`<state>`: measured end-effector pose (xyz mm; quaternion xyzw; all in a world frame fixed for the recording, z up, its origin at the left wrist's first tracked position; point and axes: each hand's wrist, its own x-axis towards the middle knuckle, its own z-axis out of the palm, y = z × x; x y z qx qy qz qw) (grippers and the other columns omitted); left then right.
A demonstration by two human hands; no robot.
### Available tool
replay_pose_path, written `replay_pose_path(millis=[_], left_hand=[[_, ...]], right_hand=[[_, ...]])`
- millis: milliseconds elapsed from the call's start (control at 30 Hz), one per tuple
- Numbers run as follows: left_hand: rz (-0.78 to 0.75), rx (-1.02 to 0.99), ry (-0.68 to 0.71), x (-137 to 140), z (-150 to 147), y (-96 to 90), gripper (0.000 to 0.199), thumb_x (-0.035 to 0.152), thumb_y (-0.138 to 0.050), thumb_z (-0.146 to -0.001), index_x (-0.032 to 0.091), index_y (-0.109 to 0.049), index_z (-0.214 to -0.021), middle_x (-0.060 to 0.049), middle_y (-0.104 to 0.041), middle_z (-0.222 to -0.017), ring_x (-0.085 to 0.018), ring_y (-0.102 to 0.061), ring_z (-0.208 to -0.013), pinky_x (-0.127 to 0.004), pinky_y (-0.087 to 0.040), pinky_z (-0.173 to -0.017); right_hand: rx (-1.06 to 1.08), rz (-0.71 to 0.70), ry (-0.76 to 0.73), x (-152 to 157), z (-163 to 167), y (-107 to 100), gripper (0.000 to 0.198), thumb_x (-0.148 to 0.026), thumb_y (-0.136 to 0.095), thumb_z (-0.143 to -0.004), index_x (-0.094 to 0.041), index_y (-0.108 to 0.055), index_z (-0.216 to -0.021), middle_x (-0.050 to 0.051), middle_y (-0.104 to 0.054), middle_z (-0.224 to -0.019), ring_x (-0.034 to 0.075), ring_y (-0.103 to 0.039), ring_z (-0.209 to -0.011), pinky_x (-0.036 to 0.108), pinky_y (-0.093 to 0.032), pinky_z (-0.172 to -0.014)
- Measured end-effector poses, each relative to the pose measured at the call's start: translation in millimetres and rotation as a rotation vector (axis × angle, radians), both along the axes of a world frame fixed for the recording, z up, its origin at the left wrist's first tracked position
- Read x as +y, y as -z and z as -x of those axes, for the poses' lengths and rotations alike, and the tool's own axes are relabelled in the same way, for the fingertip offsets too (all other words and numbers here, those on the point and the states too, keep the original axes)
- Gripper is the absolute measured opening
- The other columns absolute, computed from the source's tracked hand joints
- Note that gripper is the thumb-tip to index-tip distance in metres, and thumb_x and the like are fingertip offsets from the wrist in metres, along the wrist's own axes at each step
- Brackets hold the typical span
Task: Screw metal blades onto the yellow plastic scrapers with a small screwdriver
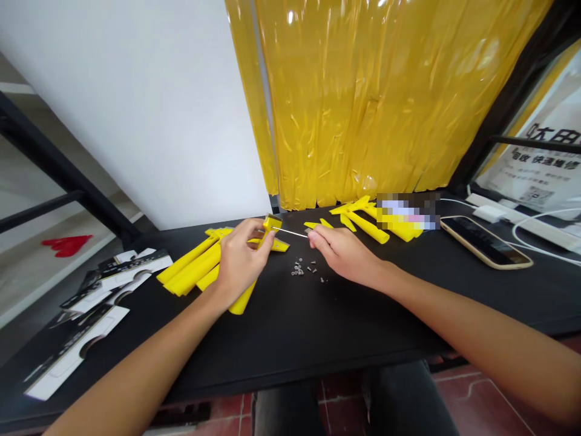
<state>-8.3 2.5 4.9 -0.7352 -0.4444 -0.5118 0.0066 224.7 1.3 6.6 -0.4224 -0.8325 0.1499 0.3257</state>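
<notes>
My left hand [245, 254] is closed on a yellow scraper [273, 223], its head held up above the table and its handle slanting down toward me. In my right hand [333, 247] is a screwdriver [295, 233]; the fingers cover its handle. Its thin metal shaft points left, and the tip is at the scraper's head. Below and between the hands lie several small screws and nuts [298, 268]. More yellow scrapers [188, 266] are grouped beside my left hand. Yellow scraper parts [363, 221] lie beyond my right hand.
Black-and-white cardboard sleeves [86, 345] are piled on the left of the black table [318, 339]. At the right are a phone [485, 242], white cables and a power strip [526, 221]. A yellow plastic curtain [363, 103] and a white panel [158, 121] stand behind.
</notes>
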Motion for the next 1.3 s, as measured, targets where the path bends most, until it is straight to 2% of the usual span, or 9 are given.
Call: replay_pose_path(millis=[67, 233, 400, 567, 667, 800, 1000, 1100, 1300], left_hand=[[-0.005, 0.027, 0.008, 0.0, 0.6, -0.1, 0.009, 0.026, -0.067, -0.087, 0.020, -0.064, -0.094, -0.003, -0.070, -0.090, -0.017, -0.071, -0.074, -0.028, -0.060, -0.069], [-0.022, 0.079, 0.011, -2.6, -0.2, -2.7, 0.007, 0.023, -0.065, -0.089, 0.019, -0.063, -0.095, -0.004, -0.070, -0.091, -0.016, -0.070, -0.075, -0.027, -0.059, -0.066], [-0.048, 0.107, 0.028, -4.5, -2.3, -3.2, 0.006, 0.021, -0.065, -0.089, 0.020, -0.062, -0.094, -0.002, -0.069, -0.092, -0.014, -0.068, -0.073, -0.026, -0.058, -0.066], [-0.036, 0.108, 0.038, -4.0, -2.2, -2.5, 0.007, 0.020, -0.065, -0.090, 0.020, -0.063, -0.096, -0.003, -0.069, -0.095, -0.014, -0.068, -0.073, -0.026, -0.058, -0.065], [-0.038, 0.115, 0.037, -4.1, -1.9, -3.2, 0.008, 0.021, -0.064, -0.090, 0.019, -0.063, -0.098, -0.003, -0.069, -0.095, -0.014, -0.068, -0.073, -0.025, -0.057, -0.064], [-0.054, 0.121, 0.028, -5.0, -2.6, -2.9, 0.008, 0.021, -0.063, -0.090, 0.019, -0.062, -0.098, -0.003, -0.070, -0.095, -0.014, -0.068, -0.074, -0.025, -0.057, -0.066], [0.028, 0.099, -0.013, -1.7, -0.9, 0.1, 0.015, 0.026, -0.065, -0.089, 0.020, -0.062, -0.103, -0.003, -0.071, -0.090, -0.018, -0.070, -0.075, -0.029, -0.057, -0.065], [0.062, 0.104, -0.042, 0.1, 0.6, 1.6, 0.017, 0.027, -0.065, -0.088, 0.021, -0.062, -0.104, -0.003, -0.071, -0.088, -0.018, -0.071, -0.075, -0.030, -0.057, -0.065], [0.078, 0.097, -0.060, -2.0, -0.9, 0.4, 0.019, 0.028, -0.066, -0.087, 0.021, -0.062, -0.103, -0.002, -0.070, -0.083, -0.018, -0.070, -0.072, -0.029, -0.056, -0.063]], right_hand=[[0.020, 0.023, -0.009, -1.2, 0.9, 0.0, 0.034, -0.040, -0.031, -0.104, -0.022, -0.053, -0.086, 0.001, -0.064, -0.079, 0.018, -0.061, -0.074, 0.030, -0.038, -0.070], [0.095, 0.071, 0.046, -2.3, 2.2, 1.2, 0.021, -0.044, -0.049, -0.097, -0.024, -0.049, -0.096, -0.001, -0.064, -0.078, 0.016, -0.058, -0.068, 0.028, -0.036, -0.063], [0.065, 0.024, 0.009, 0.7, 2.2, 3.7, 0.033, -0.041, -0.034, -0.103, -0.022, -0.052, -0.084, 0.002, -0.066, -0.081, 0.018, -0.060, -0.075, 0.031, -0.037, -0.068], [0.165, 0.136, 0.008, -1.0, 4.2, 4.2, 0.021, -0.043, -0.054, -0.095, -0.024, -0.050, -0.103, -0.001, -0.063, -0.078, 0.016, -0.058, -0.068, 0.028, -0.038, -0.062], [0.133, 0.071, -0.003, -1.5, 3.2, 2.6, 0.018, -0.039, -0.047, -0.099, -0.022, -0.052, -0.093, -0.001, -0.061, -0.075, 0.016, -0.057, -0.068, 0.028, -0.037, -0.063], [0.063, 0.008, -0.026, -1.8, 1.7, 0.8, 0.031, -0.036, -0.038, -0.102, -0.021, -0.058, -0.084, 0.000, -0.063, -0.074, 0.016, -0.058, -0.070, 0.030, -0.037, -0.067], [0.214, 0.087, 0.011, -6.2, 6.8, -0.4, 0.015, -0.036, -0.056, -0.093, -0.024, -0.052, -0.101, -0.004, -0.060, -0.072, 0.014, -0.056, -0.062, 0.026, -0.039, -0.059], [0.201, 0.060, -0.014, -4.4, 5.5, 0.0, 0.012, -0.034, -0.055, -0.093, -0.023, -0.052, -0.099, -0.001, -0.065, -0.081, 0.015, -0.060, -0.069, 0.027, -0.042, -0.063], [0.088, -0.046, -0.011, -0.2, -0.4, -1.3, 0.026, -0.038, -0.041, -0.102, -0.022, -0.059, -0.090, 0.001, -0.068, -0.081, 0.016, -0.061, -0.075, 0.030, -0.041, -0.072]])
